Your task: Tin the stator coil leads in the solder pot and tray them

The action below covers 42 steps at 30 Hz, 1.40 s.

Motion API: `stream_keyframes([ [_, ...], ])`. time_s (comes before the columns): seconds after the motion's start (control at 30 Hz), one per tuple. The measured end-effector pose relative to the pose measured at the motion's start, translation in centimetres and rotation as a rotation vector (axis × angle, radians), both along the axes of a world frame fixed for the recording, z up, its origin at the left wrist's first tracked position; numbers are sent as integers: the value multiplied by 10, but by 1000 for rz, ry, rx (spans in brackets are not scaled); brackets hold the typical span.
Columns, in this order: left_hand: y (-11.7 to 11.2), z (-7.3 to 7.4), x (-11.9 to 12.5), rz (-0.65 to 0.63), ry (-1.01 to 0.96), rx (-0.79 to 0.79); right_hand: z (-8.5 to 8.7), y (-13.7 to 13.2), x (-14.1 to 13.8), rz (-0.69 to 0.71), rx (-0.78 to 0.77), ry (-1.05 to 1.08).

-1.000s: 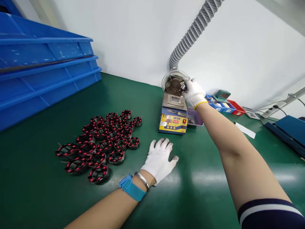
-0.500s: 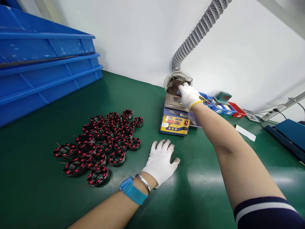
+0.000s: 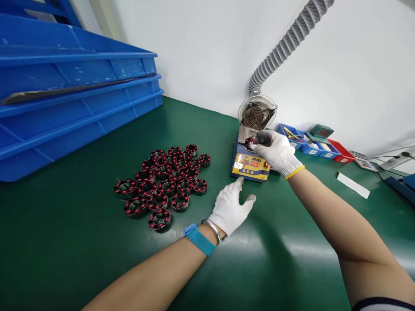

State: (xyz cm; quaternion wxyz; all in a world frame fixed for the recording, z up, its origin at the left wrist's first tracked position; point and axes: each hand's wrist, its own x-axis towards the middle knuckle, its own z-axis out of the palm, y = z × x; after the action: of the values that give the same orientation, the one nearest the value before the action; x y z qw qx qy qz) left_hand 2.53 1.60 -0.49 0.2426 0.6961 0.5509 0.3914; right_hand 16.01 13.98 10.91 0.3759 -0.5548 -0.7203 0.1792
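Gripped in my gloved right hand [image 3: 274,149] is a motor stator [image 3: 250,144] with red and black windings, held over the yellow-fronted solder pot [image 3: 249,166]. Its fingers pinch the ring at the side, and they hide part of it. My left hand [image 3: 231,207], also gloved, is in front of the solder pot with thumb and forefinger apart and nothing between them. To its left, several more stators [image 3: 167,186] stand grouped on the green table [image 3: 207,268].
Blue crates [image 3: 81,99] are stacked at the left. Behind the solder pot are a round fan [image 3: 256,115] and a grey duct hose [image 3: 285,45]. Blue bins [image 3: 313,149], a red bin [image 3: 342,152] and a white strip [image 3: 352,185] lie to the right.
My right hand has drawn back from the fan, and a stator now shows in its fingers. My left hand has turned, its thumb and forefinger pointing forward. The view has shifted left.
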Motion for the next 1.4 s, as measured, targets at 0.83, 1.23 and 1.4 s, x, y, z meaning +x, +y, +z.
stream_keyframes([
  [0.83,0,-4,0,-81,88,-2,37,69,-6,-263,122,-933],
  [1.23,1,-2,-4,23,-208,13,-42,-55,-38,-9,-110,363],
  [1.4,0,-4,-11,50,-302,3,-66,-93,-47,113,-195,286],
])
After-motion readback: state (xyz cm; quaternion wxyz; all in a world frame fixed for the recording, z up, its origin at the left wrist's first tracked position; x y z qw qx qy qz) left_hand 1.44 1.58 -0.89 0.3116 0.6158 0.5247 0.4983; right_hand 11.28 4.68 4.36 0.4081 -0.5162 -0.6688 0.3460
